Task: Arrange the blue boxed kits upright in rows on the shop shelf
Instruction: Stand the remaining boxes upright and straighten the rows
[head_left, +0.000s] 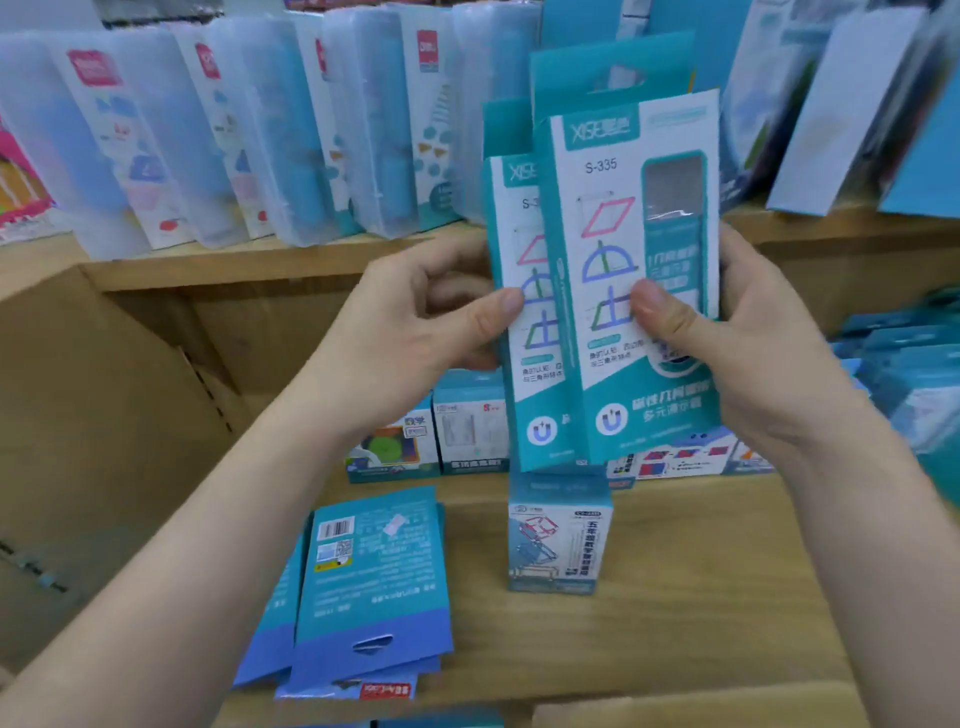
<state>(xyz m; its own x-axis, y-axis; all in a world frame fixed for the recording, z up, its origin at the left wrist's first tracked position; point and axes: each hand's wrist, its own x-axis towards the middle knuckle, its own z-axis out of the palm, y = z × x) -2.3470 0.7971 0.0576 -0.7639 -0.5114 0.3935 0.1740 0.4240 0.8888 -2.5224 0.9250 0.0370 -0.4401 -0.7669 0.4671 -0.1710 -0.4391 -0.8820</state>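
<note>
Two teal-and-white boxed kits marked S-335 are held upright in the air above the wooden shelf (675, 571). The front kit (613, 218) overlaps the rear kit (519, 244). My left hand (431, 322) pinches the rear kit's left edge, thumb on its face. My right hand (737, 332) grips the front kit's right edge, thumb pressed on its front. A small blue box (558, 535) stands upright on the shelf below them. A pile of flat blue kits (371, 587) lies face down at the shelf's front left.
Small boxes (467, 436) stand in a row at the shelf's back. Clear plastic cases (270, 135) lean in a row on the upper shelf. More blue packs (909, 364) sit at the right. A cardboard carton wall (104, 415) stands at the left.
</note>
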